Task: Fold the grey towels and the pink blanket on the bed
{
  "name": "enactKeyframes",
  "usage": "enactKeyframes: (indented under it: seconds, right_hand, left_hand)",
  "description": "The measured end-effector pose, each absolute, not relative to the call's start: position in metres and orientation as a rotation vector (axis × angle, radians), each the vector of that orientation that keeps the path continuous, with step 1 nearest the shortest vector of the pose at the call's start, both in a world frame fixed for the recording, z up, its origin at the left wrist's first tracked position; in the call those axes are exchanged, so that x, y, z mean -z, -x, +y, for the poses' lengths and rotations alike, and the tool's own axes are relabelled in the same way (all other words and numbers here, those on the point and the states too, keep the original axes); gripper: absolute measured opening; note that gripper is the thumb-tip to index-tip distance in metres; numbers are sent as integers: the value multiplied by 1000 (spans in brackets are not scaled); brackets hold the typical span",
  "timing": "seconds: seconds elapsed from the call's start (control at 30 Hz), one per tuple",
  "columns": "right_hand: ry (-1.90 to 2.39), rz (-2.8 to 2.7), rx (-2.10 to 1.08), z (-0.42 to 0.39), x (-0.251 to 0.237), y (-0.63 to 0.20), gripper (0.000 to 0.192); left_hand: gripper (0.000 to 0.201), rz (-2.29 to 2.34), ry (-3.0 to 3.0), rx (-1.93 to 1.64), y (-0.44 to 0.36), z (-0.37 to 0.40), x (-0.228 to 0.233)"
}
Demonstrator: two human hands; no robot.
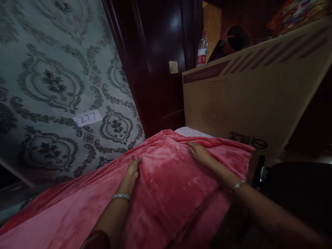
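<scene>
The person is pressing the left hand (133, 169) and the right hand (199, 152), both flat with fingers released, on the pink blanket (166, 186) that is lying over the bed, just beside a cardboard box (249, 100).

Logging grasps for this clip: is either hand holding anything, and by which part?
Neither grips anything. The left hand and right hand lie flat, palms down, on top of the pink blanket.
</scene>
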State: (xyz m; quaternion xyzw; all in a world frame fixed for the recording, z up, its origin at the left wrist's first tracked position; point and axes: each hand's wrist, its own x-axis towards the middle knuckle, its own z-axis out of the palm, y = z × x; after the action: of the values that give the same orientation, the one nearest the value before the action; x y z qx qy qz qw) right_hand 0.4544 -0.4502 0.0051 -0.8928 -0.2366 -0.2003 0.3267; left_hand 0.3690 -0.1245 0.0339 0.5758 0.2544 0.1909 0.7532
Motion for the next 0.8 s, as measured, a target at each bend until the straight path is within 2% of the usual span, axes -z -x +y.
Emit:
enactKeyframes:
  seconds: [0.2,0.37,0.53,0.67,0.8]
  right_hand:
    - [2490,-772,256,-375,-26,-520,53]
    - [2539,-830,89,-352,7,-536,55]
    - [2566,-816,137,-356,41,-541,56]
    - [2560,-819,149,-356,45,-546,56]
    - [2557,-817,182,-357,44,-544,56]
  left_hand:
    - [65,420,-1500,-464,-375,-110,-15]
    - [48,429,-1659,-680,-379,-96,8]
    - [50,485,-1613,-648,-382,-90,23]
    - [51,465,-1598,-634,-382,-89,24]
    - [59,424,-1451,-474,-376,-91,20]
